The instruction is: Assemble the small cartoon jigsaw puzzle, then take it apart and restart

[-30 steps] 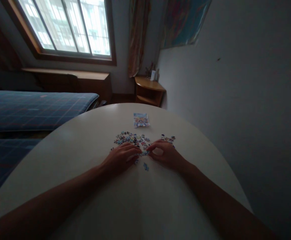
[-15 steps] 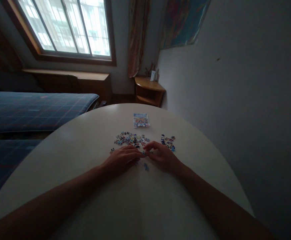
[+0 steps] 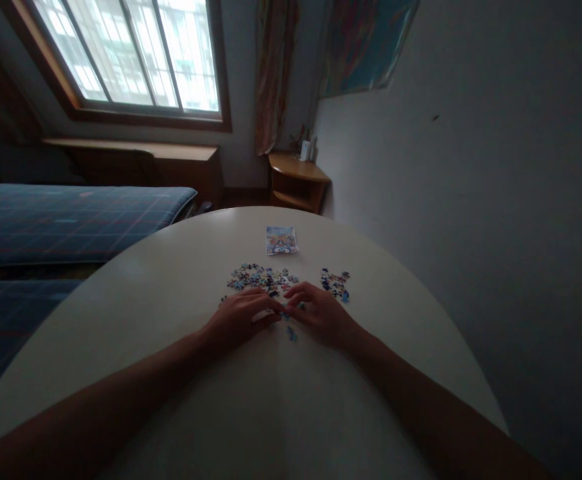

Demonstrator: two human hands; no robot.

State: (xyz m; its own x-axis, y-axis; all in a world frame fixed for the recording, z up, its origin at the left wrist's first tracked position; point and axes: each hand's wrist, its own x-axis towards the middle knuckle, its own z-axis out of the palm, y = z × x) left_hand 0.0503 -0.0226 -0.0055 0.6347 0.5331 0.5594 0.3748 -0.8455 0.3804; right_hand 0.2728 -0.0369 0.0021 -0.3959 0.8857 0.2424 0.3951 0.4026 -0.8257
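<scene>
My left hand [image 3: 245, 315] and my right hand [image 3: 321, 315] rest low over the table with their fingertips almost meeting. Between the fingertips is a small bluish jigsaw piece [image 3: 285, 315], partly covered by the fingers of both hands. Just below them another blue jigsaw piece [image 3: 291, 333] lies flat on the tabletop. Beyond my left hand spreads a loose heap of jigsaw pieces [image 3: 258, 277] in mixed colours. A smaller group of dark and blue pieces [image 3: 335, 284] lies past my right hand.
A printed picture packet [image 3: 281, 241] lies behind the heap on the round white table [image 3: 181, 373]. A plaid mattress [image 3: 81, 220] is at the left, a pale wall [image 3: 461, 220] at the right. A wooden corner shelf [image 3: 298, 170] stands beyond the table.
My hands have barely moved; the fingers have shifted slightly around the bluish piece at the fingertips. The piece heaps and the packet stay put.
</scene>
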